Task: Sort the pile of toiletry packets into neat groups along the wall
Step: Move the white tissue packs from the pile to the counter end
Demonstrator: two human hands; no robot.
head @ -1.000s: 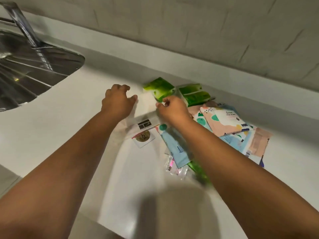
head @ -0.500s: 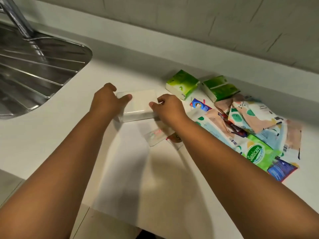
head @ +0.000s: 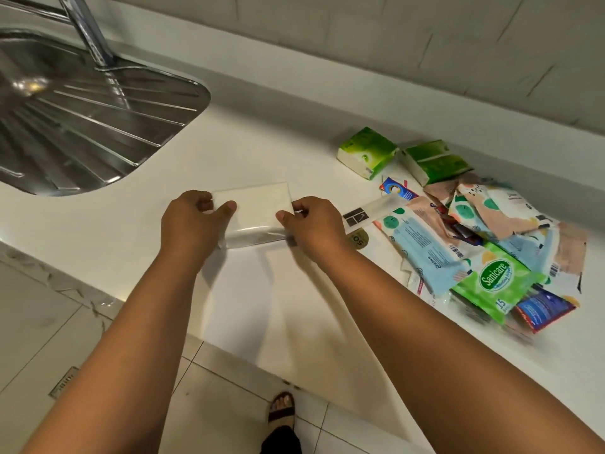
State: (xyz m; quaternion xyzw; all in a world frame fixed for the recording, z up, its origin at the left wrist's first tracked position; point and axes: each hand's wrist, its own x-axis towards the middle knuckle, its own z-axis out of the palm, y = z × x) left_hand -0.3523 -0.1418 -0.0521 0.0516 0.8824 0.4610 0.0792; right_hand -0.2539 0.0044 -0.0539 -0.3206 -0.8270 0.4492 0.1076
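A white tissue packet [head: 253, 211] lies flat on the white desk [head: 262, 296], near the middle of the view, held at both ends. The left hand [head: 191, 224] pinches its left end, thumb on top and fingers curled behind; the right hand [head: 316, 224] pinches its right end the same way, so each grip is closed on the packet.

At about 3 o'clock from the packet sprawls the loose pile of toiletry packets [head: 491, 244], overlapping one another; a green Sanicare wipes pack [head: 494, 283] sits at its near edge. At about 1 o'clock, close to the wall [head: 393, 44], two green tissue packs stand side by side: one [head: 366, 152] to the left, the other [head: 435, 160] just beside it.

A steel sink drainer [head: 82, 119] fills the 10 o'clock corner of the desk, well apart from the packets.
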